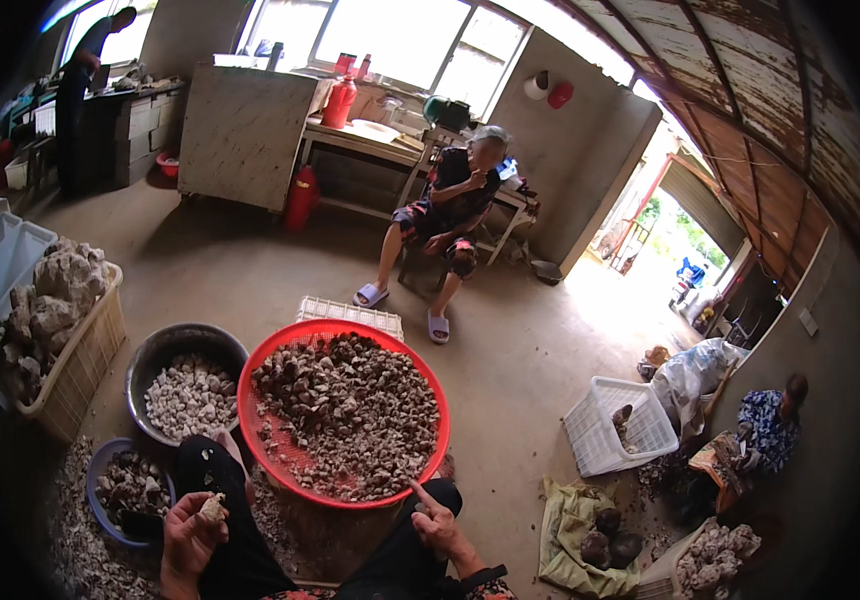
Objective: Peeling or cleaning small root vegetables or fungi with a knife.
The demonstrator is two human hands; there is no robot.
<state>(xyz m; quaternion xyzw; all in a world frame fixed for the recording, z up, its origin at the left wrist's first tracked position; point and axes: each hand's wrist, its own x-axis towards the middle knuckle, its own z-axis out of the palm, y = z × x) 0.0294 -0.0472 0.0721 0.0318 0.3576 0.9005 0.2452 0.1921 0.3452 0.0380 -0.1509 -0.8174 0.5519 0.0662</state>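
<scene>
My left hand [194, 529] holds a pale, rough lump [213, 508] between thumb and fingers over my left knee. My right hand [437, 523] is at the near right rim of a red plastic sieve basket [443, 442], index finger extended to the rim; whether its curled fingers hold anything is hard to tell. Dark and pale broken chunks [355, 412] cover much of the basket. To its left, a metal basin [134, 390] contains pale pieces [190, 394]. A blue-purple bowl [92, 491] with darker chunks [132, 484] and a dark flat object stands nearer, beside my left hand.
A crate of large lumps [74, 382] stands left. Ahead sits a person [467, 187]; another person works at right near a white crate [587, 442] and a green sack [557, 547]. A third person stands at far left. Debris lies on the floor.
</scene>
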